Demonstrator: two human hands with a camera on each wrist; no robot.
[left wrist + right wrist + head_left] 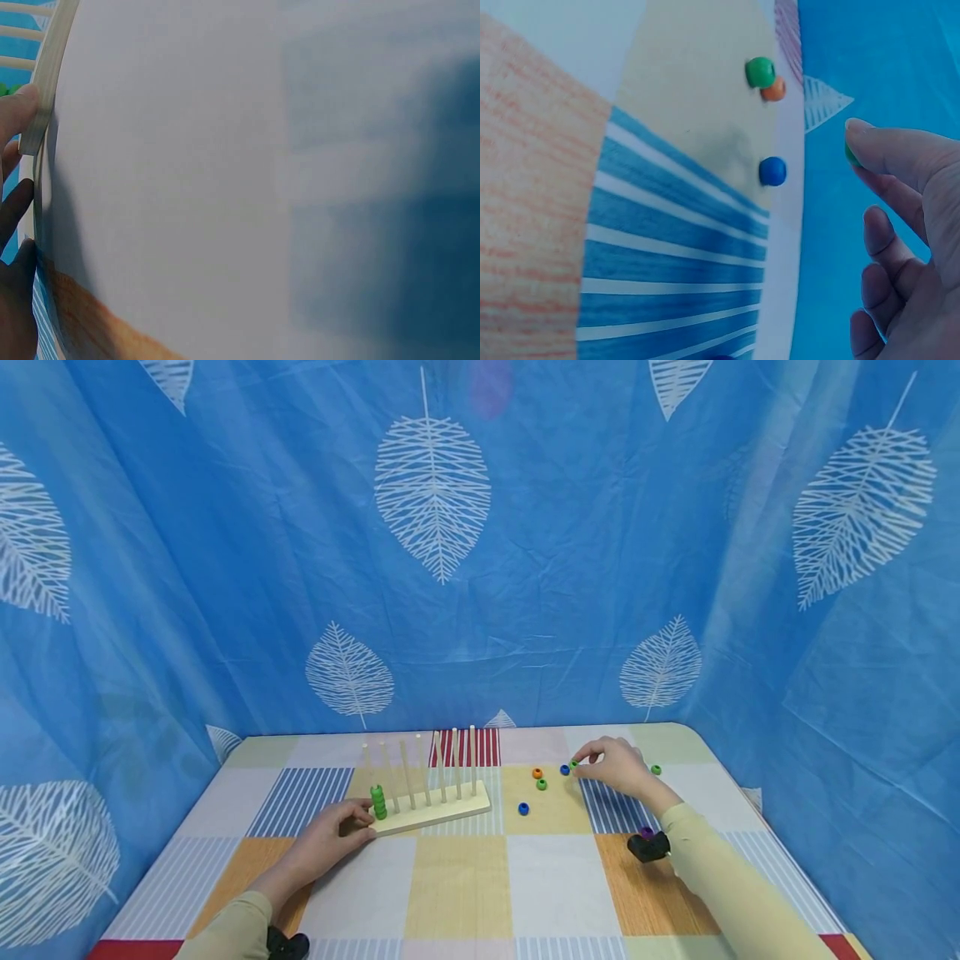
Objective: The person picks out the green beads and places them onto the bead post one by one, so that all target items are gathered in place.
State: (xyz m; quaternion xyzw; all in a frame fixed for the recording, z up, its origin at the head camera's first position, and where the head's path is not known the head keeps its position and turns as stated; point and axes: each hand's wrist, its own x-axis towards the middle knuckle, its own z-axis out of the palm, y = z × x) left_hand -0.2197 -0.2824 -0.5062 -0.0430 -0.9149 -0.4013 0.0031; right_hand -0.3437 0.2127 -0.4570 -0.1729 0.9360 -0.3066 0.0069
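A wooden peg board [442,811] with several upright pegs stands on the table at the left of centre. Green beads [378,802] are stacked on its leftmost peg. My left hand [330,839] grips the left end of the base, thumb at the front edge; the left wrist view shows the thumb [19,109] against the wood. Between thumb and index finger, my right hand [617,768] pinches a green bead [851,155], raised over the table at the right. Below it lies a blue bead [772,172], with a green bead [760,73] and an orange bead [775,89] farther off.
Another blue bead [523,809] lies right of the peg board. A purple bead [647,832] is beside the right wrist's black strap camera [648,847], and a green bead [656,770] sits farther right. Blue leaf-print curtains [562,568] enclose the patchwork-covered table [457,885].
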